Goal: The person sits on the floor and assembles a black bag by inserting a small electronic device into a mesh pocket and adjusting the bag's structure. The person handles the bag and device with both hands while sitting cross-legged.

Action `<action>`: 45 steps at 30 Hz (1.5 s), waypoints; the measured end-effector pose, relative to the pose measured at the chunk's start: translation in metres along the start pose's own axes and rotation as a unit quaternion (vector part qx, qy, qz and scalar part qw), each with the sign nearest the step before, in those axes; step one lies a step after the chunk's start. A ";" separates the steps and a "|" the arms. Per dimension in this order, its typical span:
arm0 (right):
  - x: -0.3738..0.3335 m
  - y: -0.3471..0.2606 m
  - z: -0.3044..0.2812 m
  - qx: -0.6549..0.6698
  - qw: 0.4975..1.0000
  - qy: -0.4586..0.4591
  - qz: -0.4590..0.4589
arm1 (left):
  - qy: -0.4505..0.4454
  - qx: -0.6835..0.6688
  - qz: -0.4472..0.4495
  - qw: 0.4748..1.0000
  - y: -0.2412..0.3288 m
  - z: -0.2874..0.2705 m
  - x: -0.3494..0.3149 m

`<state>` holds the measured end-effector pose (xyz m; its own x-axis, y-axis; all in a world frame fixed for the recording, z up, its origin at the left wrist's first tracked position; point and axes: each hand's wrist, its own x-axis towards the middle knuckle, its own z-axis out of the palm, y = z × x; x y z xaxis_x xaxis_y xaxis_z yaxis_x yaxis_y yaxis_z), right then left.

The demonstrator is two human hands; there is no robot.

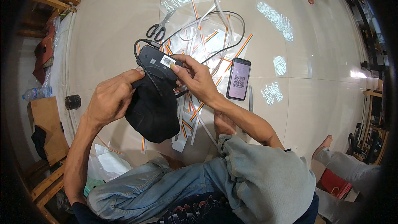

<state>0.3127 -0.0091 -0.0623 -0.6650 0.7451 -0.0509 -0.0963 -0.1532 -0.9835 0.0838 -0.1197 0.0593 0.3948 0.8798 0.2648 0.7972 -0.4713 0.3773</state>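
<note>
The left hand (110, 99) is clamping the black pouch (152, 114) while the right hand (197, 79) is pinching the black device (159, 62), best eased in squarely, cable (224, 37) trailing free.

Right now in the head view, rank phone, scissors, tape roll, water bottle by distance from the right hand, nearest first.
From the right hand:
1. Phone, just to its right on the floor.
2. Scissors, up and to the left, beyond the black device.
3. Tape roll, far left, past the left hand.
4. Water bottle, farthest left, by the wooden furniture.
</note>
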 end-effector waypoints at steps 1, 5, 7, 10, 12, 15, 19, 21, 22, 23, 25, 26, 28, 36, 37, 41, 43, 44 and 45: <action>0.000 0.000 0.000 -0.002 1.000 0.000 0.001 | 0.000 -0.002 0.000 1.000 0.000 0.000 0.000; 0.000 -0.001 0.000 -0.002 1.000 0.002 -0.001 | -0.002 -0.003 0.002 1.000 0.000 0.000 0.001; 0.000 0.001 0.000 0.002 1.000 0.003 -0.002 | -0.005 -0.004 0.001 1.000 0.000 0.000 0.001; 0.000 0.000 0.000 -0.002 1.000 0.009 -0.005 | -0.011 -0.008 -0.004 1.000 0.001 0.000 0.000; 0.000 0.000 0.000 -0.006 1.000 0.006 -0.002 | -0.017 -0.011 -0.007 1.000 0.002 0.000 -0.001; 0.000 0.001 -0.001 -0.005 1.000 -0.005 0.008 | -0.018 -0.007 -0.011 1.000 0.002 -0.001 -0.001; -0.002 -0.003 0.002 0.012 1.000 0.003 0.011 | -0.010 -0.005 -0.004 1.000 0.002 -0.001 0.000; -0.001 -0.003 0.003 0.020 1.000 0.004 0.013 | -0.013 -0.002 -0.002 1.000 0.001 -0.002 -0.001; -0.001 -0.002 0.003 0.021 1.000 0.003 0.015 | -0.016 0.000 -0.001 1.000 0.002 -0.002 0.000; -0.001 -0.001 0.002 0.023 1.000 0.003 0.016 | -0.019 0.003 0.000 1.000 0.003 -0.003 0.001; -0.001 -0.002 0.002 0.021 1.000 0.001 0.014 | -0.022 0.005 0.002 1.000 0.004 -0.003 0.002; -0.001 -0.003 0.002 0.020 1.000 0.001 0.013 | -0.020 0.004 0.002 1.000 0.004 -0.003 0.002; -0.001 -0.001 0.002 0.016 1.000 0.002 0.013 | -0.019 0.003 0.002 1.000 0.004 -0.003 0.002; -0.001 0.001 0.001 0.016 1.000 0.004 0.006 | -0.014 0.002 -0.011 1.000 0.002 0.000 -0.001; -0.001 0.003 0.001 0.013 1.000 0.002 0.002 | -0.010 0.002 -0.005 1.000 0.002 -0.001 -0.001; 0.003 -0.001 -0.010 -0.013 0.999 0.019 0.025 | 0.008 0.009 -0.001 1.000 -0.004 -0.007 0.001; 0.008 0.015 -0.032 0.028 0.996 0.086 0.026 | 0.017 0.021 -0.051 0.998 -0.008 -0.016 0.002; 0.009 0.026 -0.043 0.052 0.991 0.117 0.027 | 0.019 0.030 -0.099 0.994 -0.010 -0.023 0.001; 0.007 0.039 -0.053 0.021 0.991 0.130 0.034 | 0.060 0.047 -0.089 0.993 -0.015 -0.026 0.001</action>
<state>0.3441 0.0246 -0.1099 -0.4582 0.8733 -0.1656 -0.0916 -0.2317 -0.9685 0.0604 -0.1136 0.0771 0.1900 0.9324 0.3074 0.8908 -0.2954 0.3453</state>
